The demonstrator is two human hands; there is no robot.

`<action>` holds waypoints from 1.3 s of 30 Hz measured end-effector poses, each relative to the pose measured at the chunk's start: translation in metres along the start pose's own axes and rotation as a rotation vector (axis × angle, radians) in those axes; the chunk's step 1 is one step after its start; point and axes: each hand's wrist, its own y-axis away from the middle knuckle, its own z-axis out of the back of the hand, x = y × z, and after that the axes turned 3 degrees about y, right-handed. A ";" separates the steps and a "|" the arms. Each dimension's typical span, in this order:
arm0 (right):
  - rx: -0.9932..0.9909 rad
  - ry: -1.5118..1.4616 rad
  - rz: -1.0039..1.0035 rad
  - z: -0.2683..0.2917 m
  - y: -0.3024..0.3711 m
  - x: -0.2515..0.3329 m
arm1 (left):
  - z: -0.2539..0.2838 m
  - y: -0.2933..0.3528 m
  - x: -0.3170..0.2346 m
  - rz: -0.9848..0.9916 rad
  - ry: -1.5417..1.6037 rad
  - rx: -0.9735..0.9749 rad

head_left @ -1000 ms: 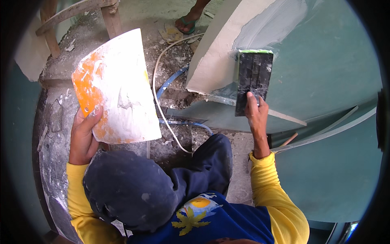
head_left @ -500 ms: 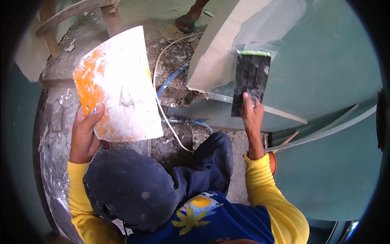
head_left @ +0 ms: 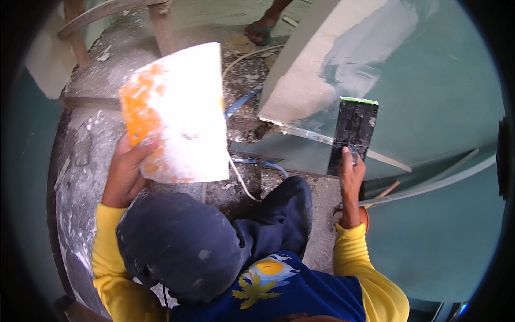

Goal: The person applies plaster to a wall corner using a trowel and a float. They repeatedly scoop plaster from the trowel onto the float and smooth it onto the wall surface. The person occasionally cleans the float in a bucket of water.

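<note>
My left hand [head_left: 124, 173] grips an orange plastic sheet [head_left: 188, 102] by its left edge, thumb on top. White plaster coats most of it, with orange showing at the left. In my right hand [head_left: 352, 174] is a black plastering trowel [head_left: 357, 121] with a bright green far edge. It is over the green wall [head_left: 429, 91], just below a smeared patch of wet grey-white plaster [head_left: 365, 53]. Whether its blade touches the wall, I cannot tell. My right fingers wrap the trowel's near part, and its handle is mostly hidden.
A pale plastered edge [head_left: 292, 86] juts beside the wet patch. A white hose [head_left: 244, 182] and a blue hose [head_left: 244, 103] cross the debris-strewn floor. Wooden framing [head_left: 161, 27] stands far left. Another person's sandalled foot [head_left: 260, 33] is at the top. A pale corrugated conduit [head_left: 434, 177] runs at right.
The trowel has moved down the wall toward me and slightly right, away from the wet patch. The plastered sheet stays in my left hand, and the whole view has shifted a little.
</note>
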 end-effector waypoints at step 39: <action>-0.042 0.440 0.498 -0.024 -0.054 0.069 | -0.008 0.001 -0.002 0.085 -0.396 0.070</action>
